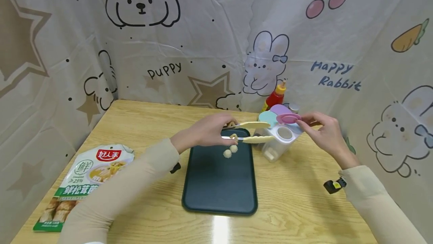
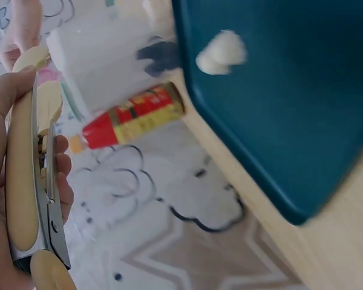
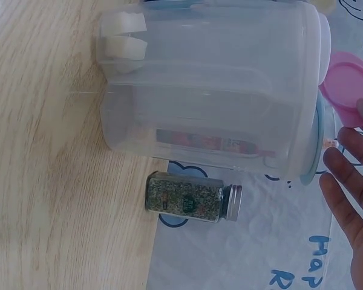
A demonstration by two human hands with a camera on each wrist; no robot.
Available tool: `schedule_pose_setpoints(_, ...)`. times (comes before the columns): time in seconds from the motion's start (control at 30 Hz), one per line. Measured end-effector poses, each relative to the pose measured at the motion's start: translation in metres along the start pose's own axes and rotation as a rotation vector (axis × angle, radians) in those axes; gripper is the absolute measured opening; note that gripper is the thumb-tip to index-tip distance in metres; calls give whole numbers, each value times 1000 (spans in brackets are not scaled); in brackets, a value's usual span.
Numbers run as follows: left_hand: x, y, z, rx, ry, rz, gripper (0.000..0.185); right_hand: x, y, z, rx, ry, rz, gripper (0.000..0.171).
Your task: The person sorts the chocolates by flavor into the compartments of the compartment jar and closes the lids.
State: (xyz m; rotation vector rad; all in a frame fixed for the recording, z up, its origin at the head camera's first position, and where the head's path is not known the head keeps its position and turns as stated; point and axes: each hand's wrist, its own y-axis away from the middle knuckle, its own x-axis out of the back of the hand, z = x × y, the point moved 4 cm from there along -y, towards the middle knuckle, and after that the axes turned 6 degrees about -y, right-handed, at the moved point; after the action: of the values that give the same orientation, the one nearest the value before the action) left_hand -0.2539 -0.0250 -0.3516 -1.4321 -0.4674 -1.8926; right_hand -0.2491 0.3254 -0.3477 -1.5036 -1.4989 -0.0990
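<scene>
My left hand [image 1: 211, 128] grips a pair of tongs [image 1: 258, 139] with cream-coloured tips, held apart above the far end of a dark teal tray [image 1: 220, 184]. Nothing shows between the tips, which point toward a clear container [image 1: 279, 146] with several round lids. At one compartment's round opening, my right hand [image 1: 323, 133] pinches the edge of a raised pink lid [image 1: 288, 118]. White pieces [image 3: 126, 47] lie at the bottom of that container. On the tray sit two small white pieces [image 1: 230, 151], side by side.
Behind the container stands a red sauce bottle [image 1: 274, 98] with a yellow cap. A spice jar [image 3: 186, 196] with a metal cap is close beside the container. To the left lies a green and white food packet [image 1: 84, 184]. A printed cloth [image 1: 203, 41] hangs behind the table.
</scene>
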Motion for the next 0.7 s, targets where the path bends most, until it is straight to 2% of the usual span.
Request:
schedule_pose_setpoints(0.37,-10,56,-48,112,-35,23,57,0,0,0,0,-4,-1,14)
schedule_pose_setpoints(0.57,-30,76,-66,204,-23,-35,56,0,1,0,10,-11,1,14)
schedule_pose_setpoints(0.7,-45,84,-71,202,-29,-65,55,0,1,1,15,-12,3,15)
